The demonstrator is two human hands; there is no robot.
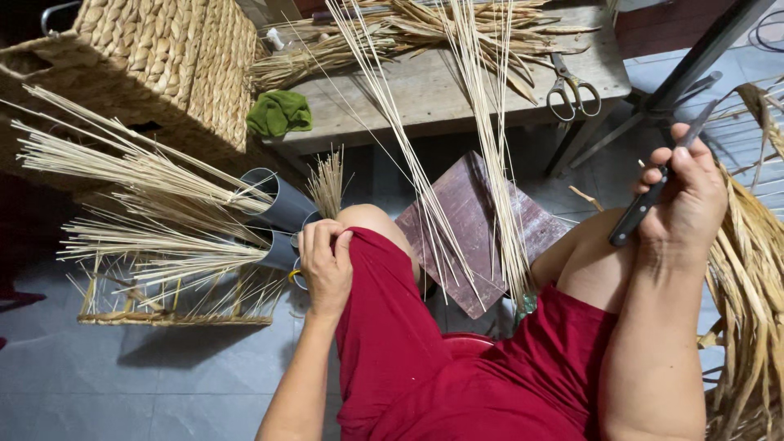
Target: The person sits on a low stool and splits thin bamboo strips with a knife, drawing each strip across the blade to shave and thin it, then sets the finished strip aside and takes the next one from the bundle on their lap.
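A seated person in red shorts (392,351) works among weaving materials, the right hand (686,200) clenched around the dark handle of a knife (653,194) raised beside the right knee, its slim blade angled up and away from the body toward a leaning dark metal stand (702,49). The left hand (327,265) rests on the left knee, fingers curled and pinching the hem of the shorts — it holds no reed or tool. Long pale reed splints (482,163) run from the wooden workbench (441,98) down between the knees, across a dark reddish board (478,220) on the tiled floor; whether their lower ends touch the board cannot be told from this angle. Scissors (573,88) lie on the bench's right end, a green cloth (279,113) at its left edge beside a large woven basket (163,57). More splints (147,188) fan out of grey tubes (282,204) on the left, above a low woven frame (175,314), and dried leaf strips (747,278) hang at the right. Handled well, by this view, the knife wants a firm, full-fisted grip with the edge kept pointing off the thigh — and the free hand steady and clear of the blade before any splint is taken up.
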